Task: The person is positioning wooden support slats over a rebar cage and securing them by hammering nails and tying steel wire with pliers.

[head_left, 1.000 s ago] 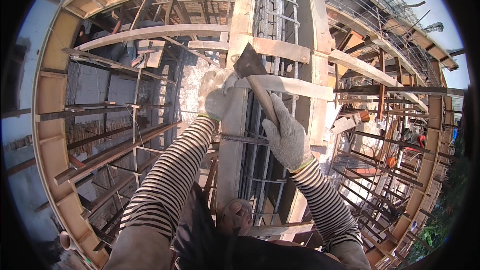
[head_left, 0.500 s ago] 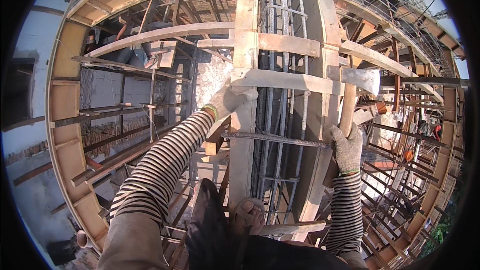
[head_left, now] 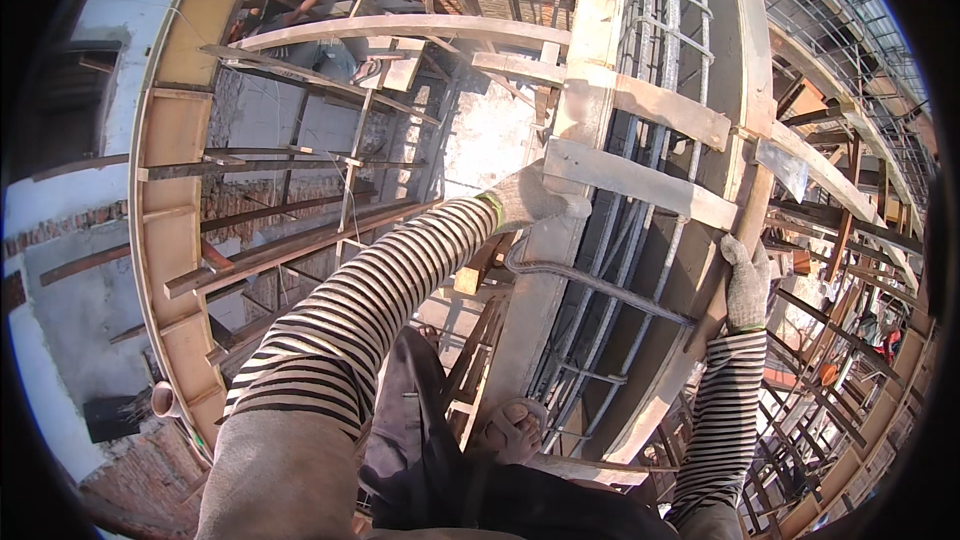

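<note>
My left hand (head_left: 541, 202), in a pale knit glove, is closed at the left end of a wooden batten (head_left: 640, 182), its thumb below the batten and its other fingers partly hidden. The batten spans the top of a formwork trough (head_left: 612, 35). In my gloved right hand (head_left: 746, 283) is the wooden handle of a hatchet (head_left: 783, 169), its metal head upward, just beyond the batten's right end. Long steel reinforcing bars (head_left: 655, 155) run inside the trough. A hooked bar (head_left: 600, 285) lies across it, nearer to me than the batten.
Another wooden crosspiece (head_left: 672, 112) spans the trough farther off. My sandalled foot (head_left: 514, 428) rests at the near left board. Timber props and poles (head_left: 300, 250) stand below on the left, with more scaffolding (head_left: 850, 360) at right. Plywood formwork (head_left: 165, 230) curves along the far left.
The view has swung, so the trough now appears tilted and farther right. Both hands keep their places by the batten, the right still holding the hatchet, whose head shows at a different angle.
</note>
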